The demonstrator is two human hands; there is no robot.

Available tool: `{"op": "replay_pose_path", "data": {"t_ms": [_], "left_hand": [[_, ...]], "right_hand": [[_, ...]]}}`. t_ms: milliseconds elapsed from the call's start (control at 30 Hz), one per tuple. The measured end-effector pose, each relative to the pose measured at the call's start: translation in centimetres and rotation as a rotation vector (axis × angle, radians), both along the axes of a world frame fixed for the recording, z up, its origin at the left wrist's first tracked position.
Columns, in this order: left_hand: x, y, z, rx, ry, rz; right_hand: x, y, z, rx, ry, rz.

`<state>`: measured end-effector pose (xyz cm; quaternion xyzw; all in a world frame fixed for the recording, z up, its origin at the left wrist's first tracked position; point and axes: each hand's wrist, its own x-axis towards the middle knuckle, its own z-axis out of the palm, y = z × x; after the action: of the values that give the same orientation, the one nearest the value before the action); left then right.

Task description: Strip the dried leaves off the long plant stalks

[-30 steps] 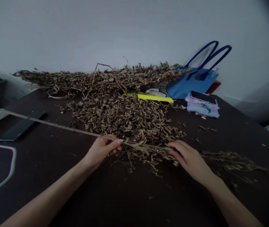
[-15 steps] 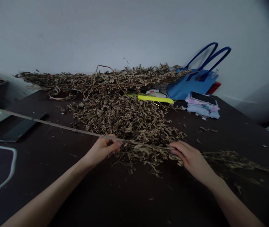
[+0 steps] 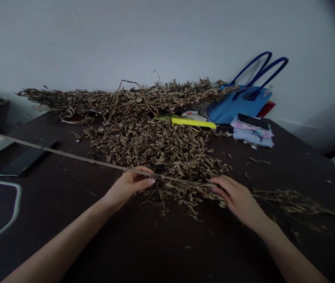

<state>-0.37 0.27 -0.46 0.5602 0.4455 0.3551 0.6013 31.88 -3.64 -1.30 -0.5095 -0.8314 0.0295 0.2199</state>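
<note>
One long, thin, brown dried stem (image 3: pixel 67 155) slants in left of the heap of curled, dry brown leaves (image 3: pixel 155 147), crossing its front. Left hand (image 3: pixel 129 186) pinches stem, front of heap; right hand (image 3: pixel 240 198) pinches it, heap's front right. Leafy, dry greenish-brown sprigs (image 3: pixel 294 201) right of heap.

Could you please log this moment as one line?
left hand: on dried stem | right hand: holds same stem | loose leaves: heaped beyond | blue bag: at back
</note>
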Motion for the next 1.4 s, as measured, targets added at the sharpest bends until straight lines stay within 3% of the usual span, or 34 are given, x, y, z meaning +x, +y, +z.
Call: {"op": "replay_pose_path", "data": {"t_ms": [233,767,1133,1400], "left_hand": [[0.0,0.0,-1.1,0.022,0.011,0.079],[-0.2,-0.1,0.4,0.147,0.065,-0.031],[0.1,0.0,0.2,-0.006,-0.049,0.061],[0.0,0.2,0.6,0.104,0.096,0.088]], "right_hand": [[-0.1,0.0,0.1,0.032,-0.005,0.014],[-0.2,-0.1,0.4,0.012,-0.005,0.01],[-0.2,-0.2,0.1,0.043,-0.028,0.026],[-0.4,-0.1,0.1,0.065,-0.033,0.028]]}}
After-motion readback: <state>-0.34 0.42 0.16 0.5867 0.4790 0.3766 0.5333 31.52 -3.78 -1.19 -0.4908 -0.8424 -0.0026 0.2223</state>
